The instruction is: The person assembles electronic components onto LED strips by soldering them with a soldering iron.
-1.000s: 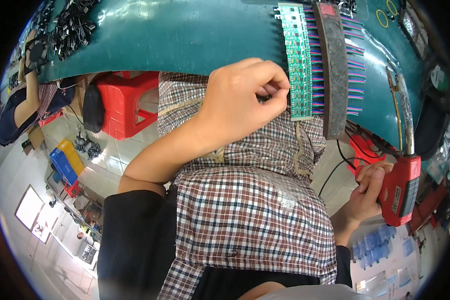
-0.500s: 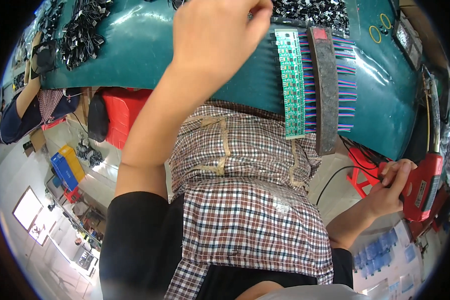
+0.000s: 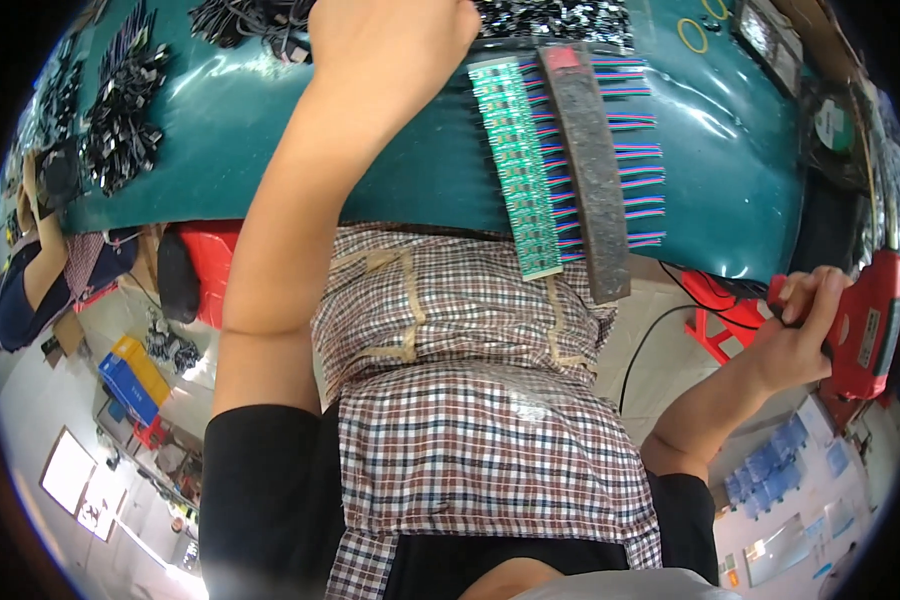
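Observation:
My left hand [image 3: 385, 45] reaches over the table at the top edge of the view, beside a pile of black connectors; its fingertips are hidden. At the right, my right hand [image 3: 805, 320] is closed on the red body of a glue gun [image 3: 867, 335], whose long barrel-like part points up. Between my hands lies a row of joined green circuit boards [image 3: 518, 170], with a dark, worn bar [image 3: 592, 170] lying along its right side. Thin multicoloured wires [image 3: 642, 178] run from the boards under the bar and stick out to the right.
The green tabletop [image 3: 220, 140] carries bundles of black cables [image 3: 120, 140] at the left and a black connector pile [image 3: 560, 22] at the back. Yellow rings [image 3: 692, 37] lie at the far right. A red stool [image 3: 715, 325] stands below. Another person's arm [image 3: 45, 265] is at the far left.
The whole view has shifted, so the boards and bar appear farther left and tilted. My right hand and the glue gun have moved up and slightly right. My left hand stays at the top edge.

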`<state>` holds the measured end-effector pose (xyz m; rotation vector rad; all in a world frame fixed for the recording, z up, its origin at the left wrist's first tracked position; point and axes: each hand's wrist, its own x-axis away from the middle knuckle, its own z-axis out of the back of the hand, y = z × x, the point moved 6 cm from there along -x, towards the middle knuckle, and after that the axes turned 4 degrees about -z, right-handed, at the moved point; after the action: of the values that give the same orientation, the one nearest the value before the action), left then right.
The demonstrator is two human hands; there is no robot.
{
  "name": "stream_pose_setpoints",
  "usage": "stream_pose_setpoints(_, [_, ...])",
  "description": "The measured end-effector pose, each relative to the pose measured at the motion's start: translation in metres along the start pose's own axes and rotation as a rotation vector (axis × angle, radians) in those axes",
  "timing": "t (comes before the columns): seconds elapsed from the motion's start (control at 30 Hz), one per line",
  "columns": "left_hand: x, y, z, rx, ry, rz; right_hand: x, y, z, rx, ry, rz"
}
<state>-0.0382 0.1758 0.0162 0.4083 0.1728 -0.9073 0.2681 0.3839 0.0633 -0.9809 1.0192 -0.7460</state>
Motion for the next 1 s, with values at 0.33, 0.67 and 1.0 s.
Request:
stream_pose_setpoints(0.33, [0.004, -0.010, -0.003, 0.191, 0.012, 0.182, -0.033, 0.073, -0.025, 0.048, -0.005, -0.130])
stream_pose_setpoints(0.67, [0.058, 0.010, 0.009, 0.762, 0.045, 0.174, 0.010, 0.026, -0.005, -0.025, -0.044, -0.218])
stream_pose_setpoints(1.0, [0.139, 0.050, -0.008, 0.912, -0.125, 0.164, 0.139, -0.006, 0.005, 0.056, -0.462, -0.498])
